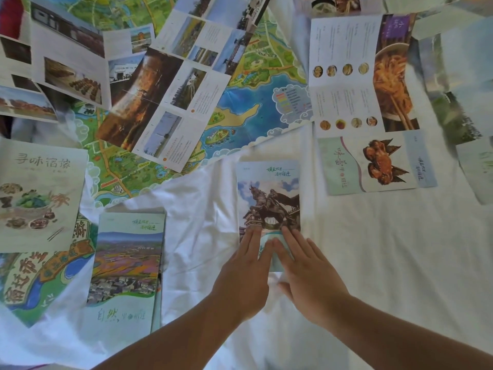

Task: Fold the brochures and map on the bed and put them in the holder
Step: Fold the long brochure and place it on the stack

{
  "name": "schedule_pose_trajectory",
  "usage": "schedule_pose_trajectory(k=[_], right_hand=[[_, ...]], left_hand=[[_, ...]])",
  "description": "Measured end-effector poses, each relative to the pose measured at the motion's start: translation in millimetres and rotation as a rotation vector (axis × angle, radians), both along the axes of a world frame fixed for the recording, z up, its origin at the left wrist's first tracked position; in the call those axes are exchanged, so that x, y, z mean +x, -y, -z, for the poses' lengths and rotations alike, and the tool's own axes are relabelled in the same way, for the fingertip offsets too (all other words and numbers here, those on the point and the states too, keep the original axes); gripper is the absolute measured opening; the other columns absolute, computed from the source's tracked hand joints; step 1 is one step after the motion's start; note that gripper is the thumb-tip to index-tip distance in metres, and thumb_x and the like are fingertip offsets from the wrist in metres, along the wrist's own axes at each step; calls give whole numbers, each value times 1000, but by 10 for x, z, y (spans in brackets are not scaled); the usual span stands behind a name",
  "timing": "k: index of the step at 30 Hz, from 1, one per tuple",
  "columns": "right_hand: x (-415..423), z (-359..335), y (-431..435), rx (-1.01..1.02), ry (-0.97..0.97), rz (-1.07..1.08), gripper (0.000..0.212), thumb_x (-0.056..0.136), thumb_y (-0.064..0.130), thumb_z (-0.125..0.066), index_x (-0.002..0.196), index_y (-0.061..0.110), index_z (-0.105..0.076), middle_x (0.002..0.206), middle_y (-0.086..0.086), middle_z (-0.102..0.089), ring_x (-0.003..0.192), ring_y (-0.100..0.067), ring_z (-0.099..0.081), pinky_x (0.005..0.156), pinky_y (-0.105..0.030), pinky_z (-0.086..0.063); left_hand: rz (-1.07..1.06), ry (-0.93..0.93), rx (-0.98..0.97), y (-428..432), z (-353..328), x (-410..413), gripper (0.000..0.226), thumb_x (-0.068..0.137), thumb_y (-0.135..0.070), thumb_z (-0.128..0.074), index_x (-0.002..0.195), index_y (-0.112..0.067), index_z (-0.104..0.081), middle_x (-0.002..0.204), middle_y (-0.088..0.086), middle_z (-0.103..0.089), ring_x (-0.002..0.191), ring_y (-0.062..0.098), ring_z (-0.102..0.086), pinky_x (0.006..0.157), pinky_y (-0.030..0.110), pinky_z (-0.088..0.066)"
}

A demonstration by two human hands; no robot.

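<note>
A folded brochure with a horse-rider statue on its cover [268,194] lies on the white bed sheet [373,249] in the middle. My left hand [246,271] and my right hand [306,273] lie flat, side by side, on its near end, fingers stretched out and pressing down. A large illustrated map [250,102] is spread open behind it. Left of my hands lies a folded landscape brochure [125,265]. Unfolded brochures lie on the map [160,102] and at the right [362,73]. The holder is not in view.
A crab-picture brochure [376,164] lies right of the statue one. A food-drawing leaflet [37,196] sits at the left over the map's corner. More sheets lie along the far right edge [453,89]. Rumpled white sheet shows in front and to the right.
</note>
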State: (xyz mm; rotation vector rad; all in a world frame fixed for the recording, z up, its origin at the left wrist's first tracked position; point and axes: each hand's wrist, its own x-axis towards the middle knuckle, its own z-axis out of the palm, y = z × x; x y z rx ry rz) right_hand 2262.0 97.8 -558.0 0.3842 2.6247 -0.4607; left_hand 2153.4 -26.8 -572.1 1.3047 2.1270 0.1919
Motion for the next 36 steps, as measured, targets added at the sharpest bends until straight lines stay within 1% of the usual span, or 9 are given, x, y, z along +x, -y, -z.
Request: schedule_pose_trajectory(k=[3, 6, 10, 13, 15, 23, 28, 32, 36], right_hand=[[118, -6, 44, -100, 69, 10, 74, 99, 46, -43, 157, 18, -6, 164, -10, 12, 151, -26, 7, 119, -35, 5], [21, -79, -36, -171, -36, 187, 61, 95, 45, -51, 148, 22, -34, 163, -4, -10, 150, -21, -15, 119, -29, -16], [-253, -193, -218, -318, -63, 644, 52, 91, 37, -58, 140, 27, -43, 152, -1, -33, 142, -15, -28, 112, -33, -34], [-414, -229, -267, -539, -104, 937, 20, 89, 32, -59, 109, 32, -58, 112, 6, -59, 101, -5, -57, 72, -24, -48], [-473, -255, -267, -575, -78, 1008, 32, 89, 33, -59, 121, 32, -57, 109, 6, -57, 92, -7, -58, 63, -22, -41], [-550, -446, -111, -572, -10, 1067, 46, 92, 29, -55, 138, 23, -52, 109, 5, -55, 73, 3, -54, 53, -23, -41], [-680, -621, 245, -591, -36, 1004, 20, 91, 29, -56, 110, 31, -64, 89, 15, -60, 66, 3, -54, 58, -23, -45], [-898, -716, 738, -674, 30, 881, 39, 92, 31, -55, 131, 31, -55, 106, 9, -60, 72, 0, -62, 51, -22, -46], [-1154, -754, 1270, -812, 5, 744, 19, 92, 24, -54, 100, 40, -61, 72, 3, -59, 68, 6, -64, 47, -29, -48]], left_hand=[[-2, 36, 14, 8, -45, -20, 69, 87, -14, -47, 151, -22, -23, 162, 0, 3, 149, 13, 11, 112, 25, -28], [-49, 66, 45, -17, -125, -85, 54, 91, -23, -48, 144, -22, -37, 158, -3, -10, 148, 12, -3, 109, 23, -32], [-422, 98, 91, -156, -214, -236, 53, 92, -24, -50, 144, -24, -38, 154, 0, -28, 142, 18, -23, 112, 29, -26], [-635, 204, 35, -310, -242, -358, 43, 90, -18, -50, 132, -22, -53, 133, 3, -52, 126, 22, -46, 105, 38, -40], [-646, 230, -2, -348, -265, -407, 38, 88, -17, -48, 124, -23, -60, 124, 1, -58, 114, 22, -54, 95, 35, -46], [-769, 258, -17, -67, -417, -556, 23, 92, -19, -53, 111, -20, -66, 116, 3, -60, 103, 19, -59, 86, 32, -49], [-764, 206, -21, 396, -577, -649, 34, 94, -22, -49, 126, -25, -61, 129, 0, -53, 107, 17, -58, 79, 26, -41], [-754, 112, -59, 955, -733, -813, 38, 96, -25, -51, 134, -23, -55, 125, 2, -52, 101, 15, -55, 79, 25, -37], [-821, 50, -149, 1509, -815, -1027, 33, 93, -26, -52, 126, -26, -60, 124, 1, -55, 106, 17, -58, 86, 30, -45]])
